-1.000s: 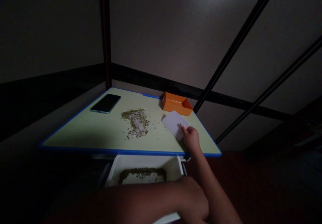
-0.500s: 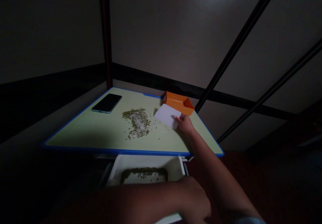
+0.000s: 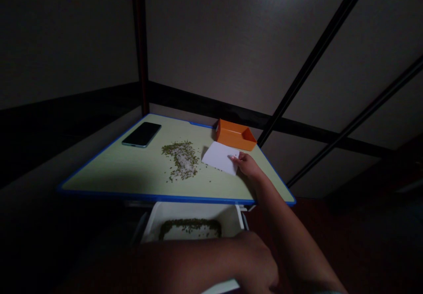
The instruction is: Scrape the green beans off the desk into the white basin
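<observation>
My right hand (image 3: 247,164) pinches the near right corner of a white card (image 3: 220,157), thumb on top. The card is held at a slant over the right half of the table, close to an orange open box (image 3: 236,136). To its left lies a spread of small green grains mixed with white ones (image 3: 181,159). My left forearm crosses low in front of a white drawer (image 3: 198,209) that has green grains (image 3: 191,224) along its inside. My left hand (image 3: 257,261) is curled at the drawer's right side; its fingertips and anything in them are hidden.
A phone (image 3: 142,134) with a dark screen lies at the back left of the pale table (image 3: 112,170), which has a blue rim. Panelled walls (image 3: 211,42) stand close behind and left. A few loose grains lie near the card. The room is dim.
My right hand has moved slightly right and towards me with the white card, which now shows more of a gap to the orange box. My left hand stays in place.
</observation>
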A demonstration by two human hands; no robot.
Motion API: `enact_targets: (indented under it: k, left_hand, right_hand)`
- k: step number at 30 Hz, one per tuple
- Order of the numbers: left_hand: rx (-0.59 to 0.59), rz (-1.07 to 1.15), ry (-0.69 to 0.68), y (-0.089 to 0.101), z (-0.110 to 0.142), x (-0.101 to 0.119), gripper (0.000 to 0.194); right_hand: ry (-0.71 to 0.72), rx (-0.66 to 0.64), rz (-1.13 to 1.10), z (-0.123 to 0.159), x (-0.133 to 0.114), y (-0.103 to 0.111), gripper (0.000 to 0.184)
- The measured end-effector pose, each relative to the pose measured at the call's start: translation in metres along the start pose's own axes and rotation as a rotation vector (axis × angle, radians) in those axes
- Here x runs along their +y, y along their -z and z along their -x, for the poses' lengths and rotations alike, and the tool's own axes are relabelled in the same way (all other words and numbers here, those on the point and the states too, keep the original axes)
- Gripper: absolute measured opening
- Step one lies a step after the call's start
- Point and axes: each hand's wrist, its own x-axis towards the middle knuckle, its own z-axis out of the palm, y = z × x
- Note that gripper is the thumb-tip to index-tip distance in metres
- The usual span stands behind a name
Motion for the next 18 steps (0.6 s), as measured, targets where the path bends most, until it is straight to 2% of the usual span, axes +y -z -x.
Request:
enact_targets:
  k: [2,10,14,18]
  left_hand:
    - [0.007,0.005,0.004,0.0,0.001,0.0,0.033]
    - [0.081,0.036,0.008,-0.008,-0.001,-0.002,0.04]
    - [0.063,0.03,0.002,-0.009,0.0,-0.001,0.039]
    - [0.102,0.011,-0.002,-0.008,0.002,0.0,0.042]
  right_hand:
    - [-0.014,-0.074,-0.002,0.003,-0.002,0.003,0.048]
    - [-0.023,-0.151,-0.01,0.014,-0.006,0.009,0.05]
    - [-0.003,-0.204,-0.038,0.02,-0.005,0.009,0.049]
    - [0.024,-0.184,-0.041,0.026,-0.008,0.01,0.049]
